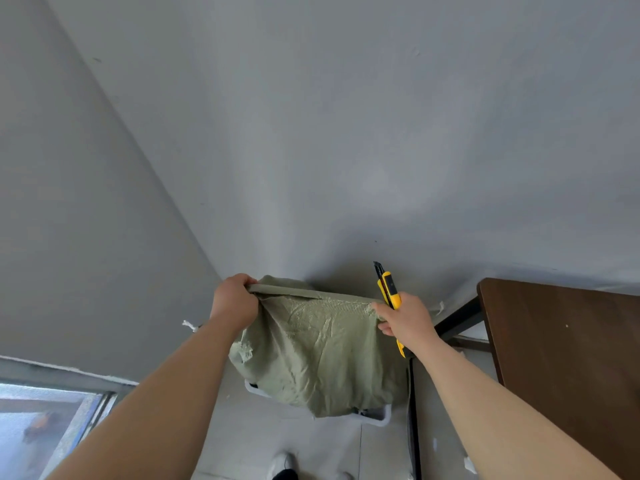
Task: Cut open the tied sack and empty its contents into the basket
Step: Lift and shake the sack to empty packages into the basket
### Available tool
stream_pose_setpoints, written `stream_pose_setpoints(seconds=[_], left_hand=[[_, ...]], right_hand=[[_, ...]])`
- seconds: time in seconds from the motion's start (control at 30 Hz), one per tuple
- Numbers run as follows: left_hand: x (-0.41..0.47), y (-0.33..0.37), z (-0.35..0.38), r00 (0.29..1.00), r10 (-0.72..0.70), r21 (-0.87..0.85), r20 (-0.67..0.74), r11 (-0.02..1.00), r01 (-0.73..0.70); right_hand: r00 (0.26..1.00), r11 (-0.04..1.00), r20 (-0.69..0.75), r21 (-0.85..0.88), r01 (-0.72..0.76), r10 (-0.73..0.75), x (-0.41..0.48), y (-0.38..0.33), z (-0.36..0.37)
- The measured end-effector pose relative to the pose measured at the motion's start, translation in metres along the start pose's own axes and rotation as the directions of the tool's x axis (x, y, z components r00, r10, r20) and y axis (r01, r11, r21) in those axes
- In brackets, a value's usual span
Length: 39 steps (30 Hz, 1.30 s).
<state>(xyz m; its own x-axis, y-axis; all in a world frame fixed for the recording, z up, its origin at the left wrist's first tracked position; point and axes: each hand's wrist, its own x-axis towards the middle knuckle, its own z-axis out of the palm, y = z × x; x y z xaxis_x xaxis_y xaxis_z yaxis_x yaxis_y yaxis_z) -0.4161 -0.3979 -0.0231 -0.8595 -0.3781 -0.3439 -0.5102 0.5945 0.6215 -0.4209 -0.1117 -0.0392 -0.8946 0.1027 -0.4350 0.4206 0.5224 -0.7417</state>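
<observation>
Left hand [235, 299] gripping sack [318, 351] corner; right hand [407, 317] pinching sack, clutching knife [389, 289]

Sack [318, 351]: coarse woven cloth, matt green, heavily creased — the weave shows where light catches it. Knife [390, 289]: yellow and black plastic casing, mildly glossy. Basket [379, 418]: pale, smooth plastic at the visible rim. Table [561, 358]: dark brown wood-grain top, smooth with a low sheen. Wall [346, 133]: grey paint, matt and even.
</observation>
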Motion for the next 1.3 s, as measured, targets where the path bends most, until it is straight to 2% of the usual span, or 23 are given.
stream_pose_setpoints(seconds=[0.2,0.37,0.43,0.6,0.67,0.8,0.87,0.97,1.03,1.13,1.23,1.3], left_hand=[[0.021,0.001,-0.017,0.996,-0.004,-0.011,0.084,1.000,0.005],[0.026,0.002,-0.025,0.985,-0.010,-0.090,0.171,0.996,0.026],[0.027,0.005,-0.028,0.985,0.017,-0.087,0.170,0.996,-0.002],[0.023,0.019,-0.036,0.981,0.179,-0.066,0.074,0.983,-0.174],[0.025,0.019,-0.039,0.979,0.187,-0.069,0.077,0.981,-0.182],[0.027,0.022,-0.043,0.983,0.169,-0.044,0.074,0.985,-0.166],[0.028,0.023,-0.044,0.984,0.170,-0.058,0.061,0.984,-0.166],[0.029,0.020,-0.045,0.977,0.177,0.025,0.117,0.983,-0.181],[0.028,0.017,-0.045,0.977,0.189,-0.008,0.103,0.982,-0.189],[0.028,0.016,-0.046,0.979,0.171,-0.050,0.112,0.985,-0.166],[0.028,0.016,-0.046,0.970,0.176,-0.012,0.166,0.984,-0.176],[0.027,0.017,-0.046,0.973,0.169,0.022,0.155,0.984,-0.175]], right_hand=[[0.999,0.999,-0.052,-0.044,-0.019,0.016,-0.007,-0.015,-0.006],[0.992,0.997,-0.116,-0.065,-0.049,0.041,-0.013,-0.027,-0.009],[0.985,0.998,-0.170,-0.046,-0.031,0.023,-0.015,-0.031,-0.011],[0.957,0.998,-0.289,0.062,0.010,0.008,-0.025,-0.037,-0.012],[0.950,0.994,-0.314,0.104,0.034,0.000,-0.026,-0.043,-0.014],[0.968,0.990,-0.251,0.137,0.030,0.006,-0.025,-0.054,-0.017],[0.965,0.987,-0.263,0.159,0.031,0.012,-0.025,-0.054,-0.015],[0.965,0.985,-0.260,0.172,0.015,0.031,-0.028,-0.052,-0.014],[0.962,0.984,-0.273,0.177,0.029,0.021,-0.029,-0.053,-0.015],[0.978,0.995,-0.211,0.092,0.024,-0.004,-0.030,-0.056,-0.018],[0.989,0.999,-0.143,-0.039,-0.029,0.023,-0.031,-0.055,-0.019],[0.989,0.994,-0.150,-0.108,-0.026,0.010,-0.031,-0.054,-0.019]])
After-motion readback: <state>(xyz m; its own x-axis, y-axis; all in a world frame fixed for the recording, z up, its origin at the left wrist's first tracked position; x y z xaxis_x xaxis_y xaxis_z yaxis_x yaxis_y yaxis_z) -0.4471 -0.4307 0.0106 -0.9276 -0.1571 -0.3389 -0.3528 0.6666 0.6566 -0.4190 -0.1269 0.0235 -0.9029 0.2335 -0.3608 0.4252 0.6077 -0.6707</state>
